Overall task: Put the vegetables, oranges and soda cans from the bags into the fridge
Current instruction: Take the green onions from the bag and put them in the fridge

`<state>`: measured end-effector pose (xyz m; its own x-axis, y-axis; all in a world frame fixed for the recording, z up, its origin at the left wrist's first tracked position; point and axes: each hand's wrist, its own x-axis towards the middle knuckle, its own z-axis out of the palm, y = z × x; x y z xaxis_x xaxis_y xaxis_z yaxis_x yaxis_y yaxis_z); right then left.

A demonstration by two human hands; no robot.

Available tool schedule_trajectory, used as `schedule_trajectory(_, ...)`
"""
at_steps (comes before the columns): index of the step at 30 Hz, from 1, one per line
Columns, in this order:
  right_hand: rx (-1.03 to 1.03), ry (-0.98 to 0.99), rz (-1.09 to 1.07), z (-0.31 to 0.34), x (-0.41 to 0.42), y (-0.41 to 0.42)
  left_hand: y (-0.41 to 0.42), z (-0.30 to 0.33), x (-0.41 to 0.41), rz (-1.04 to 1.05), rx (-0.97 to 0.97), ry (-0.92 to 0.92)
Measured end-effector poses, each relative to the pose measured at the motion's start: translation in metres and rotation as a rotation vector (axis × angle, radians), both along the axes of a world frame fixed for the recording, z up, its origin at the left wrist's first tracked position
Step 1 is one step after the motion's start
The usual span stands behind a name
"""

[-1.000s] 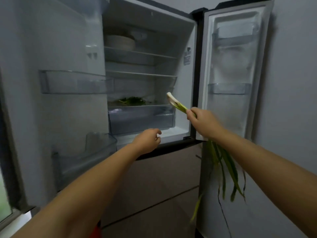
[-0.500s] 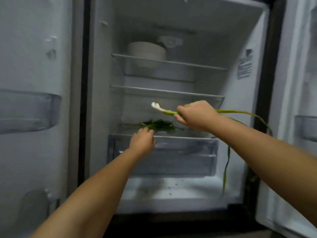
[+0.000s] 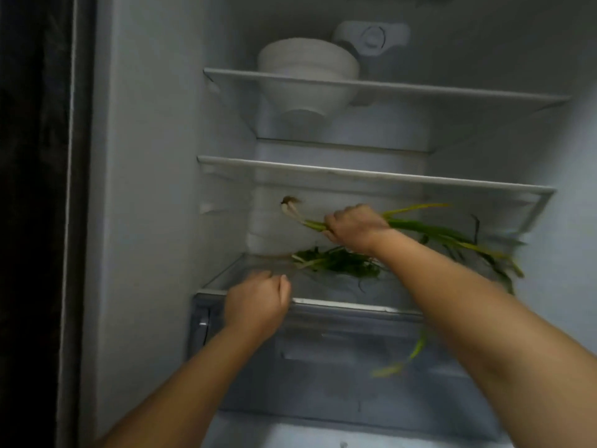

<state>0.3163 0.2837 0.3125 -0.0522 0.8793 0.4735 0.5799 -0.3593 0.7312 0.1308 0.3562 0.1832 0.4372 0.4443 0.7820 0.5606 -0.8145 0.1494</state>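
My right hand (image 3: 355,227) grips a bunch of green onions (image 3: 420,226) inside the open fridge, just above the lowest glass shelf (image 3: 323,287). The white root ends point left toward the back wall, and the long leaves trail right and droop over the shelf's front. A pile of dark leafy greens (image 3: 339,263) lies on that shelf under my right hand. My left hand (image 3: 258,305) sits at the shelf's front edge with its fingers loosely curled, holding nothing.
A white bowl (image 3: 307,69) stands on the top shelf (image 3: 403,88). The middle shelf (image 3: 355,174) is close above my right hand. A clear crisper drawer (image 3: 323,350) sits shut under the lowest shelf. The fridge's left wall (image 3: 145,221) is near my left hand.
I have come closer to the fridge. My right hand has carried the green onions deeper in and lower over the shelf. My left hand has drawn back to the shelf's front edge.
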Motion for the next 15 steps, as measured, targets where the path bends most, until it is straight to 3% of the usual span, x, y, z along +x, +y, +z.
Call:
schedule_trajectory(6,-0.087,-0.073,0.099,-0.011,0.045,0.094,0.006,-0.004,0.003,0.091,0.143,-0.067)
schedule_trajectory(8,-0.135,0.037,0.072,-0.022,0.05,0.114,0.007,-0.004,0.004,0.114,0.173,-0.073)
schedule_trajectory(12,-0.23,0.477,0.021,-0.045,0.053,0.139,0.006,-0.006,0.005,0.08,0.173,-0.093)
schedule_trajectory(15,-0.33,0.641,-0.082,-0.052,0.054,0.147,0.006,-0.006,0.004,0.097,0.177,-0.08)
